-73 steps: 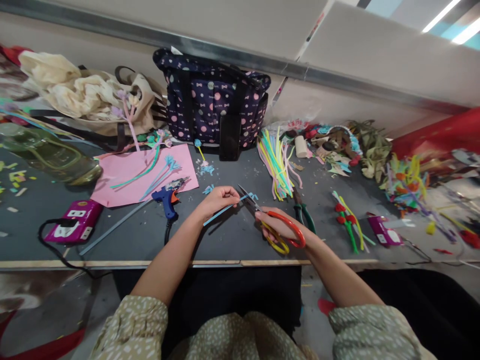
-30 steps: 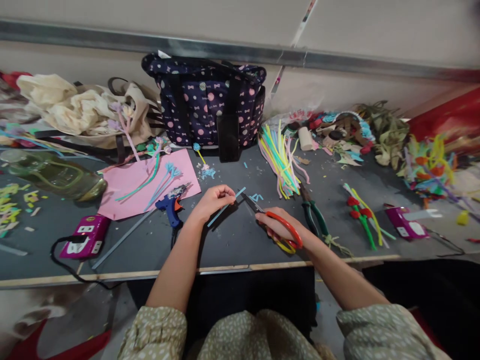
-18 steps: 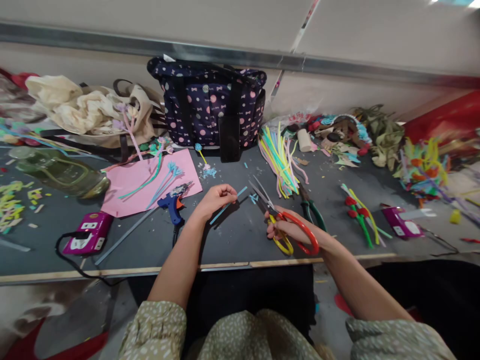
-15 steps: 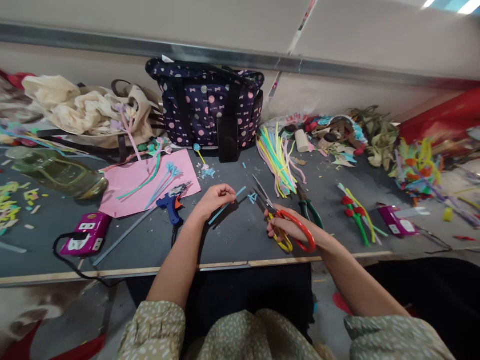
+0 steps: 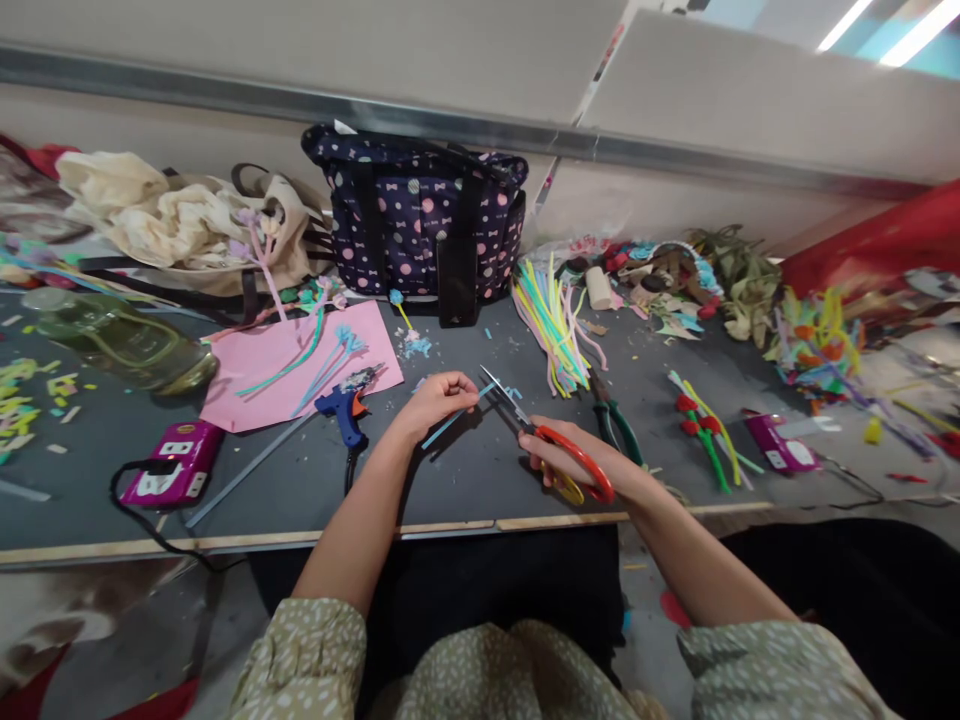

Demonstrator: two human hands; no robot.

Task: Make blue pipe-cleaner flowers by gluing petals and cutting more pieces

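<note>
Near the middle of the dark table (image 5: 465,490), my left hand (image 5: 441,400) pinches a thin blue strip (image 5: 448,428) that slants up to the right. My right hand (image 5: 559,450) is wrapped round scissors with red and yellow handles (image 5: 577,462). Their blades point up and left, at the upper end of the strip. Small blue cut pieces (image 5: 513,393) lie just behind the blades. Left of my left hand is a blue glue gun (image 5: 344,413), beside a pink sheet (image 5: 262,360) with blue stems on it.
A dotted bag (image 5: 397,220) stands at the back with a phone (image 5: 457,282) against it. Pipe cleaners (image 5: 551,325) and green-handled pliers (image 5: 619,425) lie to the right. A bottle (image 5: 124,340) and a purple box (image 5: 176,462) are on the left.
The scissors in my right hand have moved left and their blades have come to the strip's upper end. My left hand still pinches the strip. The view has shifted slightly.
</note>
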